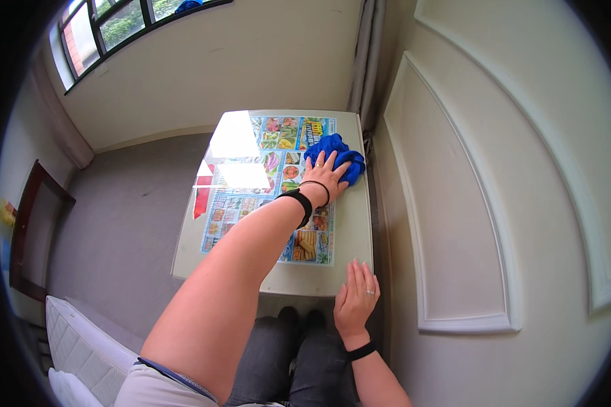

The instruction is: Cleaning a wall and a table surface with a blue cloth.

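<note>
My left hand (327,173) lies palm down with spread fingers on a crumpled blue cloth (354,162), pressing it to the table near its right edge. The table (351,224) is pale, with a shiny top and a printed grocery flyer (318,257) lying flat on it. A red piece of paper (201,198) shows by the table's left side. My right hand (357,300) rests on the table's near right corner, its fingers together and holding nothing.
A panelled wall (461,254) runs close along the table's right side, with a grey curtain (366,61) at the far corner. A mattress (89,346) is at the lower left. A dark wooden frame (23,229) stands at the left. Bright window reflections cover part of the tabletop.
</note>
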The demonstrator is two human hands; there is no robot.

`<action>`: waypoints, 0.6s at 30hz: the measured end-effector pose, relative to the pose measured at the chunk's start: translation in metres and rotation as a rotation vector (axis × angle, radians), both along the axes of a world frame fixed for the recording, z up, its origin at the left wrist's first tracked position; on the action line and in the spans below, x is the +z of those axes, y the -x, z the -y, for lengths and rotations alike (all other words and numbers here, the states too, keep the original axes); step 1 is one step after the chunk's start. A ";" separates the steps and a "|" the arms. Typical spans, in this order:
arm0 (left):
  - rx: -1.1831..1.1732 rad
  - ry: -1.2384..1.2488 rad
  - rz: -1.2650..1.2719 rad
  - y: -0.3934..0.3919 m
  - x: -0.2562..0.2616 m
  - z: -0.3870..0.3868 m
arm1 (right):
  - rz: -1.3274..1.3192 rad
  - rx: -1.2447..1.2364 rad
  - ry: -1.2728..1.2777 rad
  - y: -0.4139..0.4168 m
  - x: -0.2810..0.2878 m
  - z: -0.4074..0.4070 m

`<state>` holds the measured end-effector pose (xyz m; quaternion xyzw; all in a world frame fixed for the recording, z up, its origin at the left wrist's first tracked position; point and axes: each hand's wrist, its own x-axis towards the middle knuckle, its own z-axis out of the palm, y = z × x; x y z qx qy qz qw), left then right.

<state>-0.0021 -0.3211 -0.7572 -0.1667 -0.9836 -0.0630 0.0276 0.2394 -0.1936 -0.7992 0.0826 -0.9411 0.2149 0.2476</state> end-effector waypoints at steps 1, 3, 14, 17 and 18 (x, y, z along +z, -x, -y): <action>0.006 -0.008 -0.006 0.011 -0.001 -0.001 | -0.004 0.001 -0.002 0.000 0.000 0.001; 0.018 -0.017 -0.018 0.030 -0.002 -0.005 | -0.011 -0.005 0.001 0.002 0.000 0.002; 0.067 -0.004 0.008 0.041 0.000 -0.017 | -0.058 0.003 0.020 0.004 0.003 0.003; 0.017 0.038 0.027 0.015 0.006 -0.019 | -0.056 -0.005 0.019 0.003 0.002 0.003; -0.011 0.031 0.018 0.004 0.006 -0.020 | -0.059 -0.006 0.021 0.003 0.002 0.003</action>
